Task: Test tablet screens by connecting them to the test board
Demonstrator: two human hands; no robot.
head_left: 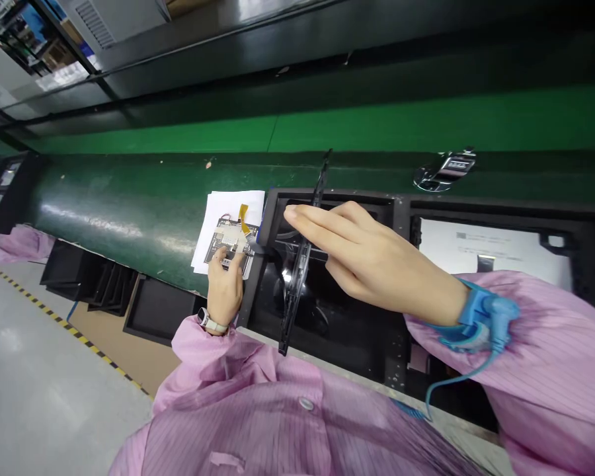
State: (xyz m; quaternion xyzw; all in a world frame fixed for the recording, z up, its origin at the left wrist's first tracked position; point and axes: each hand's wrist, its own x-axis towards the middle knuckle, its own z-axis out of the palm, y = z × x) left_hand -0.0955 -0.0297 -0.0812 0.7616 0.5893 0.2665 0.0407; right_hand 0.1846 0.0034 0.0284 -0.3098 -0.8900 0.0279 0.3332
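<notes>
My left hand (225,285) is at the near edge of a dark circuit board (219,237), with thumb and finger closed on it. The board rests on white paper sheets (209,217) and has an orange flat cable (243,215) at its far side. A black flat cable (261,248) runs from the board toward a thin black panel (293,294). This panel stands nearly upright, edge toward me. My right hand (359,254) grips it, the long fingers reaching over its upper part and the thumb lower down. Exactly where those fingertips press is partly hidden.
Below the panel lies a black partitioned tray (397,291) with glossy dark parts. White sheeted panels (500,248) occupy its right section. A shiny metal object (449,170) stands on the green bench (109,198) behind. A blue wrist-strap cord (456,380) hangs from my right wrist.
</notes>
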